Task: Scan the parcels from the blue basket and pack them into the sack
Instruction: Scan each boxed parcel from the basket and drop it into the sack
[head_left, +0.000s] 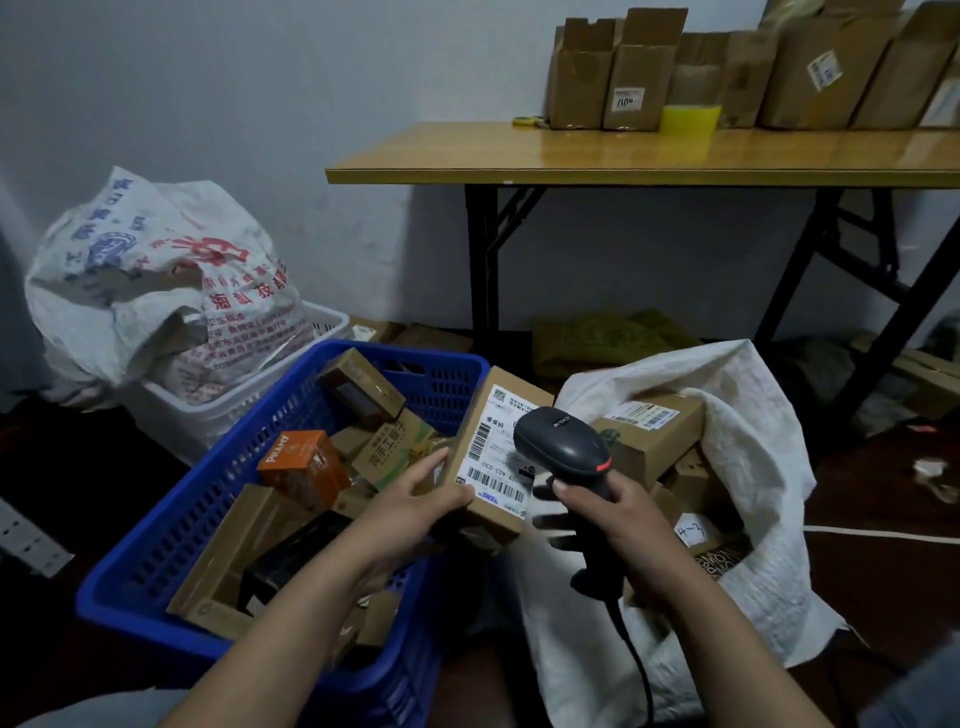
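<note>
My left hand (415, 506) grips a brown cardboard parcel (496, 415) by its near left edge, label side up, over the right rim of the blue basket (171, 540). My right hand (618, 525) holds a black barcode scanner (561, 447), its head over the parcel's white label. The basket holds several more boxes, among them an orange one (304, 462). To the right, the white sack (753, 467) stands open with several parcels inside, one labelled box (654, 431) on top.
A white basket (218, 410) with a printed, stuffed sack (156, 280) stands behind the blue one. A wooden folding table (623, 156) along the wall carries several cardboard boxes (623, 78). Cartons and green cloth lie under it. The scanner's cable (639, 660) hangs down between my arms.
</note>
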